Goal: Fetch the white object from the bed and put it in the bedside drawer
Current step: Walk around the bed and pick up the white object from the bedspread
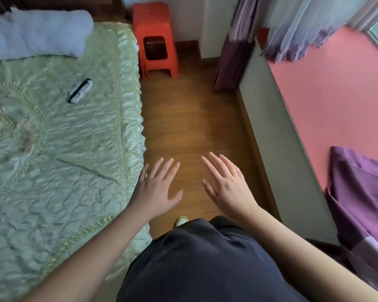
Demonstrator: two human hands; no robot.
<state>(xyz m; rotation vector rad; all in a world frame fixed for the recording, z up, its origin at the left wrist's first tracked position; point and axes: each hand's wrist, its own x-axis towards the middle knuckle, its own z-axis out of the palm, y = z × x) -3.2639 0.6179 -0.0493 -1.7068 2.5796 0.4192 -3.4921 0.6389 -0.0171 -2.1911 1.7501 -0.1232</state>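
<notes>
Task at 0 steps: white object (80,90) lies on bed (59,149); both hands (158,188) (226,188) spread, empty, well short of it; drawer unseen.

Bed (52,160) filling the frame's left, under a green quilted cover. At upper left, a pillow (35,33); just below it, a small white object (80,90).

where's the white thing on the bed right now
In the head view the white object with a black stripe lies on the green quilted bedspread, upper left, below the pale blue pillow and left of the orange stool.
</notes>
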